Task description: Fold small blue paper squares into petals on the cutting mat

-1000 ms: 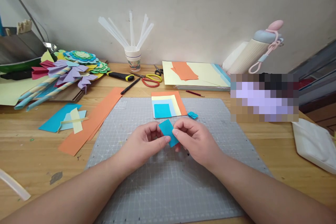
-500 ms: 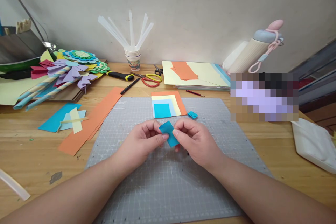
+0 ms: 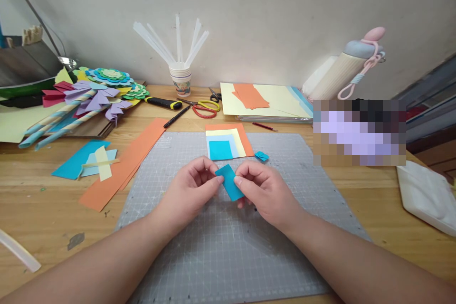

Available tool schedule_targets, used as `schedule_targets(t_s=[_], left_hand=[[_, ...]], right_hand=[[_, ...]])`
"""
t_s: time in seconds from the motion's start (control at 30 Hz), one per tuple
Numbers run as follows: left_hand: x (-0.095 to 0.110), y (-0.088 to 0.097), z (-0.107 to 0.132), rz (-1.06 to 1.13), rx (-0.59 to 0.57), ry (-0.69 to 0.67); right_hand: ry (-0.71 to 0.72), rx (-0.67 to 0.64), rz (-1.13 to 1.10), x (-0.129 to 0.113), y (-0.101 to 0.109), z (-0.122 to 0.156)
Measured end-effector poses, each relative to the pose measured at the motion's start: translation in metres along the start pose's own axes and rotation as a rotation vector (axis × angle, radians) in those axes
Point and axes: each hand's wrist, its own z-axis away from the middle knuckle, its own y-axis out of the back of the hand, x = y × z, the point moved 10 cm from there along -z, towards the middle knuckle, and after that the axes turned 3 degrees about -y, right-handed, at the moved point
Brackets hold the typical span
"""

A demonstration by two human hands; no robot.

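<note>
Head view shows the small blue rectangular paper piece (image 3: 230, 186) tilted between both hands, above the grey gridded cutting mat (image 3: 221, 261); the left hand's (image 3: 192, 187) fingers pinch its left edge, the right hand's (image 3: 266, 190) fingers grasp its right edge, thumb on top

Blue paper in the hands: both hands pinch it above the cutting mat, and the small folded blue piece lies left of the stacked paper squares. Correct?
Not quite: the small folded blue piece lies right of the stacked paper squares, as the head view shows. The rest holds: left hand and right hand pinch the blue paper above the cutting mat.
</note>
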Motion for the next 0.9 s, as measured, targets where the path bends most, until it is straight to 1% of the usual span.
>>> schedule_targets(t_s=[0.07,0.27,0.33,0.47,0.5,0.57,0.63,0.7,0.77,0.9], left_hand=[[0.000,0.003,0.000,0.006,0.025,0.000],[-0.002,0.006,0.000,-0.018,0.014,-0.016],[-0.002,0.005,0.001,-0.013,0.011,-0.012],[-0.003,0.002,0.001,0.043,-0.004,0.007],[-0.004,0.000,0.001,0.067,-0.018,0.015],[-0.007,-0.004,0.001,0.087,-0.059,0.033],[-0.008,-0.008,0.002,0.026,-0.112,0.034],[-0.008,-0.011,0.002,-0.085,-0.153,0.024],[-0.007,-0.011,0.002,-0.152,-0.156,0.013],[-0.006,-0.009,0.002,-0.170,-0.131,0.013]], right_hand=[[-0.008,0.003,-0.002,0.001,0.000,0.000],[-0.023,0.006,-0.053,-0.002,0.000,-0.001],[-0.044,-0.026,-0.063,-0.001,-0.004,-0.001],[-0.102,-0.133,-0.049,0.004,-0.014,0.002],[-0.096,-0.133,-0.045,0.004,-0.014,0.002],[-0.060,-0.091,-0.045,0.002,-0.009,0.001],[-0.023,-0.040,-0.063,-0.001,-0.004,0.000],[0.000,-0.014,-0.094,-0.003,-0.002,0.000],[0.011,-0.007,-0.117,-0.004,-0.001,0.000],[0.008,0.004,-0.112,-0.004,-0.001,0.000]])
